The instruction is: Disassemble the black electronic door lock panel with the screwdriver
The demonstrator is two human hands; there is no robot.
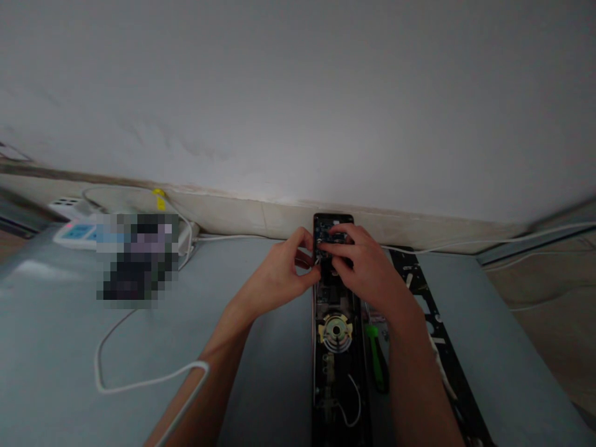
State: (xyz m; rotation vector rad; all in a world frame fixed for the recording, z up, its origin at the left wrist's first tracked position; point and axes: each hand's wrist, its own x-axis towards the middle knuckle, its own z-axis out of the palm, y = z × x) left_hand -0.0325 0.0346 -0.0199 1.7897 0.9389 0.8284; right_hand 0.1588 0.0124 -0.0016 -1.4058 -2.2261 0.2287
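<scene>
A long, narrow black device housing [342,372] lies open in front of me, its far end near the wall. At that far end sits a dark circuit board [333,225]. My left hand [291,270] is at the housing's left edge, thumb and fingers closed together beside the board; a small pale bit, possibly a wire end, shows at the fingertips. From the other side my right hand [365,261] reaches over, its bent fingers gripping across the board. Nearer to me in the housing are a round speaker [336,332] and a loose white wire [358,403].
Right of the housing lies a green and black screwdriver [376,357], then a long black panel [447,347]. At left are a power strip [77,234] and a pixelated dark object [139,261]. A white cord [139,390] crosses my left forearm. The wall [298,112] stands behind.
</scene>
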